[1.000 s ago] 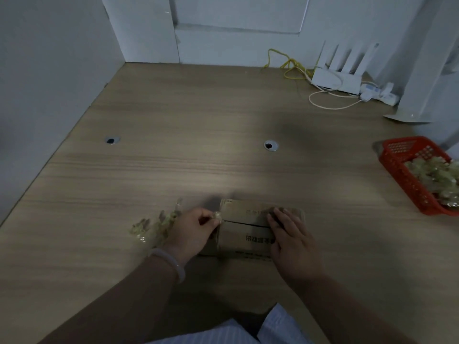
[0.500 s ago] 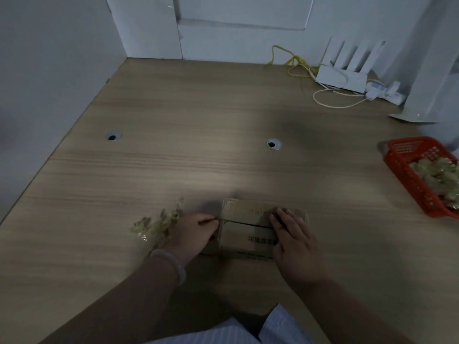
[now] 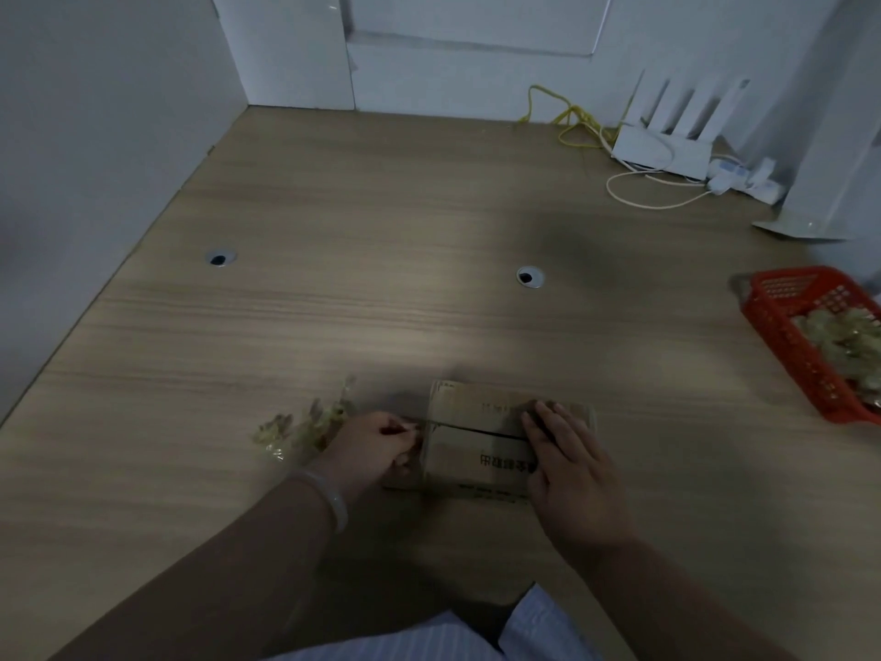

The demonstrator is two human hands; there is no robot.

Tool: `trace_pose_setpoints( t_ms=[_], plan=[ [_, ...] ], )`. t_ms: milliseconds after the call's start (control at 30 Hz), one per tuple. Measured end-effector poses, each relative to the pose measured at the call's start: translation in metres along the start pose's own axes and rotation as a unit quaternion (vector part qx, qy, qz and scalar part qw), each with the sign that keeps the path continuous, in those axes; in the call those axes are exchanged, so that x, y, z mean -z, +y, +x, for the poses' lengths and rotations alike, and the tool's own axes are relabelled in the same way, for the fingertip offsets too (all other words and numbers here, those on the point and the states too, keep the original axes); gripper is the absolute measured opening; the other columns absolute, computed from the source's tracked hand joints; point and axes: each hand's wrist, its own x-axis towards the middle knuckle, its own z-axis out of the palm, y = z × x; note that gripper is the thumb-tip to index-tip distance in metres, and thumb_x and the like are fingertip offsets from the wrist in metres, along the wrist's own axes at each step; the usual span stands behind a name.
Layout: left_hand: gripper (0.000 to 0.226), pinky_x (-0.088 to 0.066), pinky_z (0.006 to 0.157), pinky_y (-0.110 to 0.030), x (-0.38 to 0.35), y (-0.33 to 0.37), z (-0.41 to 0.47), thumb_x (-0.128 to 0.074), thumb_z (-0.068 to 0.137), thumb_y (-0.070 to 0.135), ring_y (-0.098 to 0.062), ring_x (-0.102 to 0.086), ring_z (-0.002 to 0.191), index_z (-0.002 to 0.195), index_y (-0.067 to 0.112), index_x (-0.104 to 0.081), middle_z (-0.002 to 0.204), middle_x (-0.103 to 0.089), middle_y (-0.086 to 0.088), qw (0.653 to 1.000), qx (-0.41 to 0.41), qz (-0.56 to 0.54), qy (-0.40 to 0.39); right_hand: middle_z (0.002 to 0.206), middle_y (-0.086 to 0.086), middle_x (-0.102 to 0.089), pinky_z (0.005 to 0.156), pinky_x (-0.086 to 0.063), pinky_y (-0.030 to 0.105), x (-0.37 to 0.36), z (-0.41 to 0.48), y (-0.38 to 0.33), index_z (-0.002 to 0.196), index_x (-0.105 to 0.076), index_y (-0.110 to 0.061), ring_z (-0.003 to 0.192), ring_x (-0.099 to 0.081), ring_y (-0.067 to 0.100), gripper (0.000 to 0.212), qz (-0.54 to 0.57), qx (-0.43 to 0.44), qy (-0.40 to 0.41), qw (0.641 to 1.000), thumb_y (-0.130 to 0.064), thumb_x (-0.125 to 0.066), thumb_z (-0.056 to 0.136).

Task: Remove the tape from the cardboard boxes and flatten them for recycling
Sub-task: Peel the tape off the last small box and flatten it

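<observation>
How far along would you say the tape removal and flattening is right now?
Done: peeled tape fills the red basket, and more lies in a tape pile beside the left hand. In hand: the right hand presses flat on the cardboard box while the left hand pinches a tape strip at its left end. Left: finishing that strip and flattening the box, which looks not yet collapsed.

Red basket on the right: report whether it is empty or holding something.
Partly full. The red basket holds a heap of crumpled tape at its near end; its far end shows bare mesh.
</observation>
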Motion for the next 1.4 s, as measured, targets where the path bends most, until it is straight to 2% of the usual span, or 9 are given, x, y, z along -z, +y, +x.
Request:
trace_pose_setpoints(
  t_ms=[67, 267, 500, 733, 900, 1000, 1133, 1267, 1400],
  plan=[
    [0.011, -0.034, 0.047, -0.006, 0.004, -0.006, -0.001, -0.066, 0.088, 0.015, -0.009, -0.056, 0.059, 0.079, 0.015, -0.060, 0.066, -0.059, 0.001, 0.985, -0.054, 0.143, 0.078, 0.136, 0.009, -0.056, 0.107, -0.040, 0.044, 0.002, 0.000, -0.002, 0.127, -0.062, -0.010, 0.127, -0.051, 0.029, 0.055, 0.003, -0.003, 0.000, 1.000, -0.025, -0.037, 0.081],
    [0.012, -0.048, 0.072, -0.031, 0.046, -0.021, -0.008, -0.077, 0.077, 0.017, -0.026, -0.062, 0.074, 0.083, 0.011, -0.068, 0.078, -0.065, -0.007, 0.946, -0.156, 0.200, 0.204, 0.132, 0.013, -0.058, 0.104, -0.043, 0.048, 0.011, -0.001, -0.004, 0.122, -0.064, -0.005, 0.124, -0.053, 0.032, 0.047, 0.052, 0.017, 0.019, 0.998, -0.019, -0.041, 0.084],
    [0.027, -0.045, 0.084, -0.042, 0.065, -0.016, -0.007, -0.054, 0.093, 0.016, -0.040, -0.058, 0.091, 0.115, 0.009, -0.067, 0.096, -0.063, -0.022, 0.886, -0.164, 0.383, 0.202, 0.128, 0.003, -0.058, 0.106, -0.036, 0.026, 0.025, -0.003, 0.018, 0.118, -0.067, -0.007, 0.120, -0.054, 0.020, 0.048, 0.184, -0.008, 0.013, 0.983, 0.004, -0.076, 0.072],
    [0.017, -0.042, 0.062, -0.033, 0.070, -0.007, -0.011, -0.063, 0.084, 0.037, -0.034, -0.060, 0.078, 0.079, 0.023, -0.056, 0.072, -0.063, -0.007, 0.896, -0.130, 0.358, 0.227, 0.116, 0.010, -0.061, 0.096, -0.042, 0.034, 0.028, -0.014, 0.033, 0.120, -0.065, -0.011, 0.106, -0.059, 0.029, 0.059, 0.145, -0.110, 0.046, 0.982, -0.019, -0.087, 0.065],
    [0.022, -0.048, 0.080, -0.037, 0.065, -0.008, -0.001, -0.058, 0.089, 0.023, -0.035, -0.062, 0.097, 0.110, 0.015, -0.062, 0.098, -0.069, -0.016, 0.906, -0.115, 0.363, 0.185, 0.109, 0.007, -0.060, 0.084, -0.053, 0.042, 0.025, -0.021, 0.032, 0.117, -0.065, -0.011, 0.091, -0.063, 0.028, 0.057, 0.154, -0.175, 0.050, 0.971, -0.020, -0.087, 0.065],
    [0.034, -0.046, 0.092, -0.031, 0.057, -0.010, -0.002, -0.060, 0.089, 0.019, -0.028, -0.062, 0.104, 0.123, 0.017, -0.060, 0.112, -0.068, -0.010, 0.927, -0.137, 0.308, 0.165, 0.105, 0.004, -0.064, 0.079, -0.056, 0.040, 0.024, -0.023, 0.033, 0.116, -0.065, -0.012, 0.088, -0.065, 0.022, 0.051, 0.208, -0.214, 0.050, 0.953, -0.017, -0.084, 0.069],
    [0.023, -0.042, 0.093, -0.014, 0.025, -0.010, -0.016, -0.062, 0.091, 0.020, -0.010, -0.062, 0.099, 0.112, 0.028, -0.068, 0.110, -0.068, 0.007, 0.962, -0.179, 0.191, 0.072, 0.084, -0.018, -0.070, 0.066, -0.049, 0.006, 0.021, -0.028, 0.035, 0.105, -0.070, -0.024, 0.081, -0.065, -0.006, 0.029, 0.354, -0.225, 0.045, 0.907, -0.008, -0.072, 0.081],
    [0.025, -0.057, 0.082, -0.039, -0.009, -0.005, -0.039, -0.056, 0.094, 0.018, -0.012, -0.066, 0.096, 0.103, 0.040, -0.065, 0.107, -0.069, 0.004, 0.990, -0.138, -0.034, 0.003, 0.095, -0.005, -0.073, 0.086, -0.053, 0.031, 0.015, -0.030, 0.040, 0.100, -0.072, -0.024, 0.094, -0.068, 0.009, 0.023, 0.444, -0.270, 0.044, 0.853, -0.008, -0.057, 0.092],
    [0.024, -0.059, 0.074, -0.040, -0.014, 0.003, -0.045, -0.049, 0.097, 0.028, -0.025, -0.059, 0.109, 0.098, 0.013, -0.069, 0.114, -0.064, -0.011, 0.976, -0.019, -0.219, -0.005, 0.093, 0.010, -0.073, 0.075, -0.057, 0.030, 0.022, -0.029, 0.038, 0.073, -0.075, -0.019, 0.088, -0.070, 0.017, 0.033, 0.582, -0.380, 0.080, 0.714, -0.015, -0.051, 0.096]
  ],
)
